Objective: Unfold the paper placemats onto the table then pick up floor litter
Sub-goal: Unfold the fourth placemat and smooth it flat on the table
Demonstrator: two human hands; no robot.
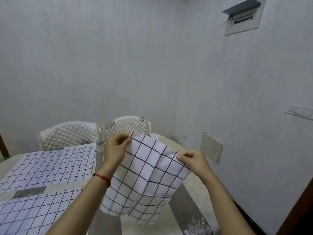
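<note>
Holding placemat (147,170) aloft over table (194,189), partly unfolded | left hand (115,150), right hand (193,161) pinched its top corners | risk: thin paper might tear if tugged apart

The white black-gridded paper placemat held in the air (147,175) hides the far right part of the pale glossy tabletop (194,192) behind it, and its lower folds are too crumpled to count. Two flat gridded placemats – the far one (50,167) and the near one (33,212) – run off the left and bottom edges. The grey wall-mounted breaker box (243,17) shows switches too small to read, and both forearms leave the bottom edge.
</note>
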